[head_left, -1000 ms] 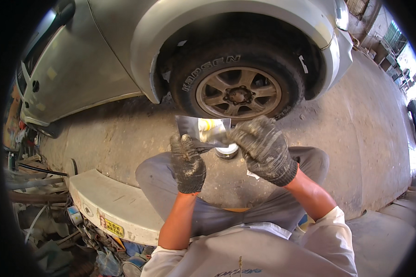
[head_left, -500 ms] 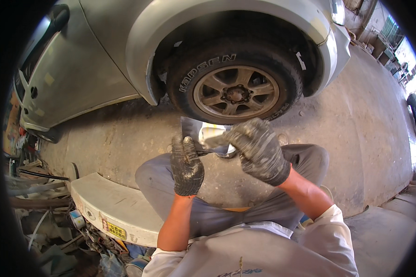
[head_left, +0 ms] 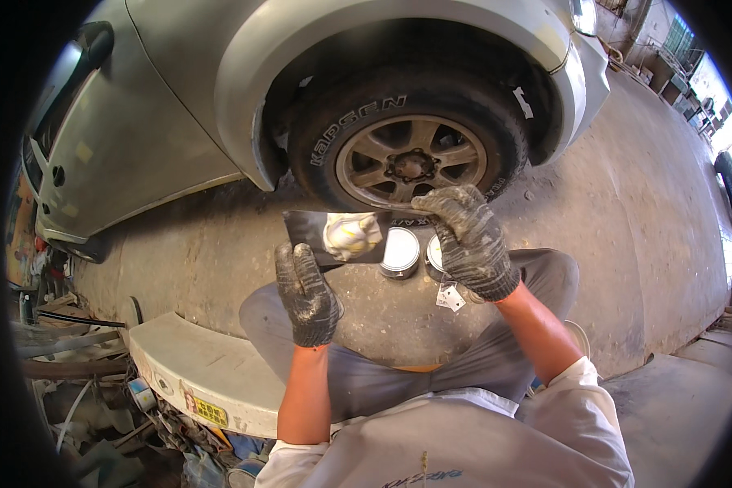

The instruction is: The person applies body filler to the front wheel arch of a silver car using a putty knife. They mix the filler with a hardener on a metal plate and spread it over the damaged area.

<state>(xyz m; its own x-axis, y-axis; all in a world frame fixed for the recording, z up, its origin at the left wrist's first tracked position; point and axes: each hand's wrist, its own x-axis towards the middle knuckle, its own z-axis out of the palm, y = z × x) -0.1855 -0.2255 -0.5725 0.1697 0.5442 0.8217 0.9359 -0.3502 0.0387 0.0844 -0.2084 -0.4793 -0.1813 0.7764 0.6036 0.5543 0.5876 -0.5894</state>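
Moving farther apart, the left hand [head_left: 307,294] grips a dark plate [head_left: 304,226], the right hand [head_left: 469,246] a thin blade [head_left: 400,211].

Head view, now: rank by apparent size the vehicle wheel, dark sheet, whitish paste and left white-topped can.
1. Vehicle wheel
2. Dark sheet
3. Whitish paste and left white-topped can: unranked; they look alike, and the paste seems nearer the camera.

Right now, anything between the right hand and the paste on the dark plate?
Nothing visible blocks it: only the dark scraper, apparently in the right hand, reaches toward the paste on the plate. The two cans show below that gap.
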